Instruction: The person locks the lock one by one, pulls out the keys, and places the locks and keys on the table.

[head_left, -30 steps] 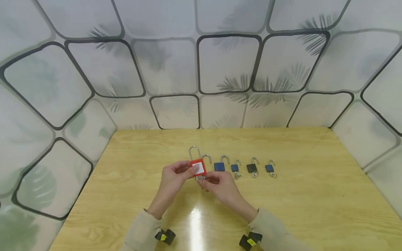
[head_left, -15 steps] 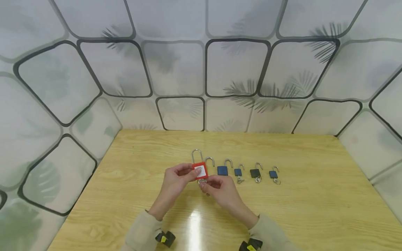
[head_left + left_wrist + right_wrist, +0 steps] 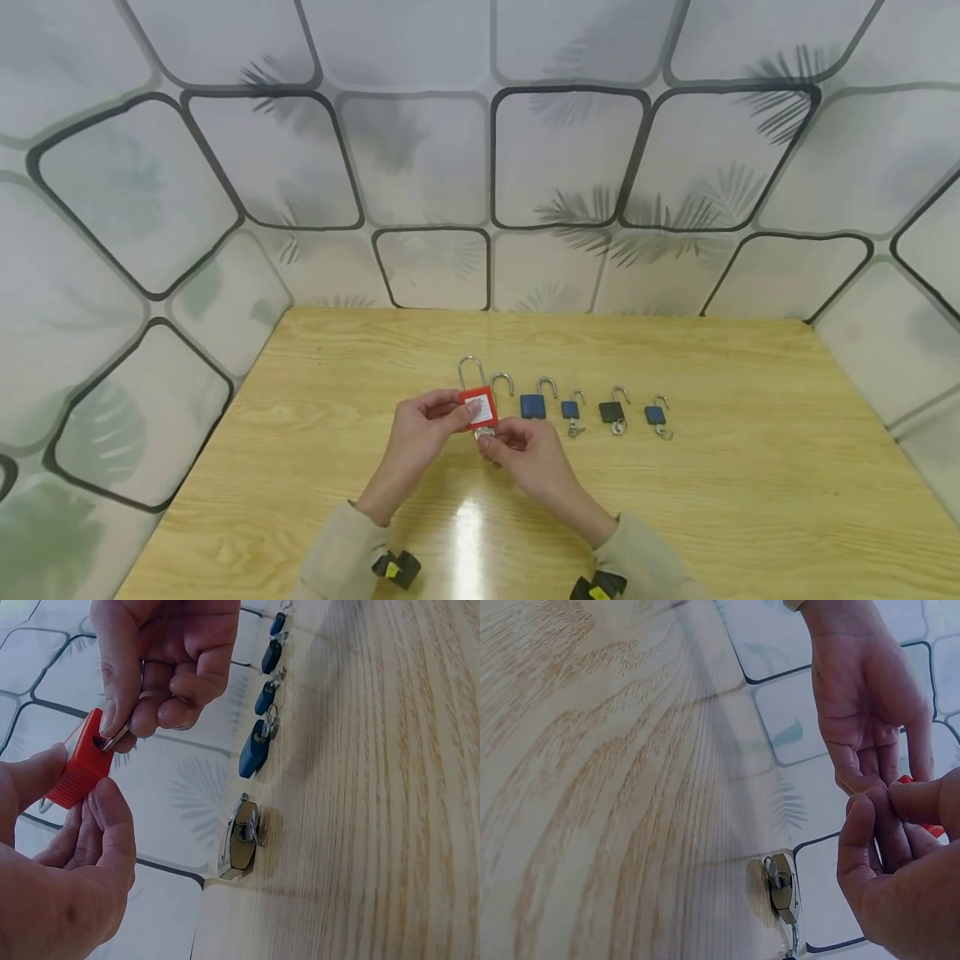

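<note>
The left hand (image 3: 422,432) grips a red padlock (image 3: 478,407) with a white label, thumb on its face; its long shackle points away from the person. At the padlock's lower end, the right hand (image 3: 536,457) pinches a metal key. In the left wrist view that key (image 3: 116,738) meets the end face of the red padlock (image 3: 80,766), between thumb and fingers of the right hand (image 3: 165,664). The right wrist view shows the fingertips of both hands close together, hiding the key; only bits of red show there.
A brass-and-silver padlock (image 3: 239,840) with a key in it lies just beyond the hands. To its right on the wooden table (image 3: 720,500) are a larger blue padlock (image 3: 532,407), a small blue one (image 3: 570,409), a black one (image 3: 611,412) and another blue one (image 3: 655,414), shackles raised.
The head view has shifted slightly, so the table items appear a little further right and lower. Both hands keep their hold; the key end at the red padlock looks slightly turned.
</note>
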Demonstrator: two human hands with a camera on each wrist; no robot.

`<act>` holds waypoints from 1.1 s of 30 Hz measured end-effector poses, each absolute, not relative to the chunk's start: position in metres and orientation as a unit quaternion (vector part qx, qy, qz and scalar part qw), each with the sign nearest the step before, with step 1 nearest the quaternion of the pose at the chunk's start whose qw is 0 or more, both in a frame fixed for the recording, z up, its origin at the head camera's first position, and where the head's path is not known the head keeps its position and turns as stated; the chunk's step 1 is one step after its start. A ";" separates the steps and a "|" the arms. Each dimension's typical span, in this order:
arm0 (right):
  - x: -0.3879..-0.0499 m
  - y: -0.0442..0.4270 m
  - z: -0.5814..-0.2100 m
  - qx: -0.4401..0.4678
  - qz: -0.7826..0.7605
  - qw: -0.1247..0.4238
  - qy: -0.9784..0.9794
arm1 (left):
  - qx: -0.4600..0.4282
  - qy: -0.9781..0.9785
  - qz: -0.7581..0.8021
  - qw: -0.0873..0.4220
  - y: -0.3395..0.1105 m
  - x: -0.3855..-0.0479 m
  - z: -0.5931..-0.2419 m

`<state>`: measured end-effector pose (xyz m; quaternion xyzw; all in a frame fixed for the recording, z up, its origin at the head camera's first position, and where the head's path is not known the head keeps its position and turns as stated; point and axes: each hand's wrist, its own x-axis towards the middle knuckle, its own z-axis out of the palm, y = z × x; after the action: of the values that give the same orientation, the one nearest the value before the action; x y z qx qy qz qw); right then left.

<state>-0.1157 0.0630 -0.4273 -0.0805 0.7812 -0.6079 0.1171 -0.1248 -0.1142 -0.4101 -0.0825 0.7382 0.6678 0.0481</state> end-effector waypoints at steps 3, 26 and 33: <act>-0.115 0.063 -0.427 -0.083 -0.606 0.111 0.783 | -0.082 0.736 0.670 0.046 -0.114 -0.124 -0.408; -0.114 0.067 -0.425 -0.130 -0.536 0.098 0.828 | -0.100 0.711 0.694 0.052 -0.112 -0.125 -0.413; -0.116 0.070 -0.425 -0.145 -0.532 0.101 0.828 | -0.103 0.681 0.721 0.075 -0.113 -0.125 -0.416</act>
<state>-0.1158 0.0697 -0.4246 -0.1447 0.8279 -0.5324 0.1007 -0.1255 -0.1129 -0.4158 -0.1030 0.6812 0.7209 0.0751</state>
